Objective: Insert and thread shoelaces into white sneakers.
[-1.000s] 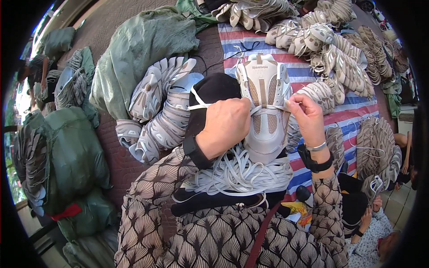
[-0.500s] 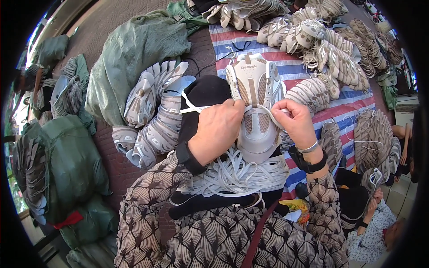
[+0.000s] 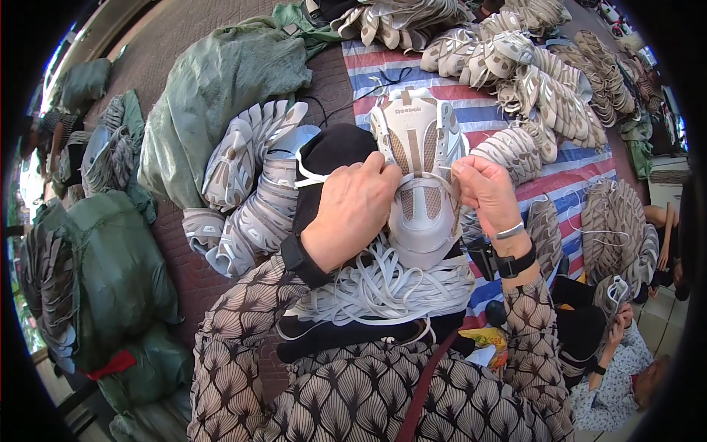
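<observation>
A beige and white sneaker upper (image 3: 427, 210) lies toe toward me on black cloth, its tongue standing up at the far end. One white shoelace (image 3: 426, 175) crosses the upper at the lowest eyelets. My left hand (image 3: 353, 206) is closed at the upper's left eyelet edge, and a loop of the lace sticks out on its left; the fingertips are partly hidden. At the right eyelet edge my right hand (image 3: 487, 193) pinches a lace end between thumb and forefinger. A heap of loose white laces (image 3: 390, 291) rests in front of the toe.
Nested grey uppers (image 3: 261, 210) and a green sack (image 3: 221, 88) lie to the left. Several rows of beige uppers (image 3: 549, 103) cover the striped sheet (image 3: 471, 110) at the right and far side. A co-worker (image 3: 615, 368) handles another shoe at lower right.
My right hand has turned and closed more, with the lace tip now pointing toward the right eyelets. The lace lies lower and closer across the upper. My left hand has barely moved.
</observation>
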### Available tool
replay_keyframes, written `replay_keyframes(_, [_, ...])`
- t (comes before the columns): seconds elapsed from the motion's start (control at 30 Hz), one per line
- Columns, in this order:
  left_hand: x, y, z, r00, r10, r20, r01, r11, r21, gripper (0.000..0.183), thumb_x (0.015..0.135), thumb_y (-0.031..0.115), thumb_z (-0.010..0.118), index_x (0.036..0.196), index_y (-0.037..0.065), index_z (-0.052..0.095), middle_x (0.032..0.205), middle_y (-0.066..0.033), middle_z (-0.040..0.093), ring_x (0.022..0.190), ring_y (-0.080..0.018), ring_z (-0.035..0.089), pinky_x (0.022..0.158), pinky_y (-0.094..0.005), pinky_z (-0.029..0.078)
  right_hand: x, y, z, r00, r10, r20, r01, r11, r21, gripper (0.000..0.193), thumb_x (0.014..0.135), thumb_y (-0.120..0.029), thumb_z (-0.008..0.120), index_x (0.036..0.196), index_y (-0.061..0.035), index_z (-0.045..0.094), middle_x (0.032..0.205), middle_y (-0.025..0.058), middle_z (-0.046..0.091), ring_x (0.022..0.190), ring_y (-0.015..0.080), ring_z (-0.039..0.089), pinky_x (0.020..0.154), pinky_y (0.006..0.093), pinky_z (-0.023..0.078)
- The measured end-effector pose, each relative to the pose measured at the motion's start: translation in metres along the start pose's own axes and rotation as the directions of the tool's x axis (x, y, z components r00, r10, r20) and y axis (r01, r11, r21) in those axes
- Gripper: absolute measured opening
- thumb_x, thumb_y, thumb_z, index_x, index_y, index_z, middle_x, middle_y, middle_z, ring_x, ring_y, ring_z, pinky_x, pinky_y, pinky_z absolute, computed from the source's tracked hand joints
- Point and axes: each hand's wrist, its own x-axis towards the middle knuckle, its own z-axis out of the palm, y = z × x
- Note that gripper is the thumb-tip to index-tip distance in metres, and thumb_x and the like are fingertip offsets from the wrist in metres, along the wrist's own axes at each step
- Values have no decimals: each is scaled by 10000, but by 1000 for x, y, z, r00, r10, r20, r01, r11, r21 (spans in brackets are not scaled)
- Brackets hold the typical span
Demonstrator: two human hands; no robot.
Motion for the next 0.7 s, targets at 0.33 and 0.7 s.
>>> replay_keyframes(0.33, [1, -1, 3, 1000, -9, -15, 9, 1000, -22, 99, 808, 119, 592, 842, 40, 543, 761, -108, 548, 718, -294, 595, 608, -390, 463, -3, 4, 3, 994, -62, 95, 97, 904, -417, 96, 847, -89, 633, 788, -14, 631, 697, -56, 567, 613, 8, 464, 550, 163, 365])
replay_keyframes(0.7, [-1, -6, 0, 1000, 25, -6, -25, 1000, 2, 66, 790, 93, 571, 822, 37, 555, 749, -109, 563, 693, -287, 598, 610, -378, 468, 1, -6, 14, 988, -156, 20, 132, 755, -643, 112, 792, -98, 637, 732, -9, 604, 635, 12, 582, 561, 68, 511, 519, 226, 401])
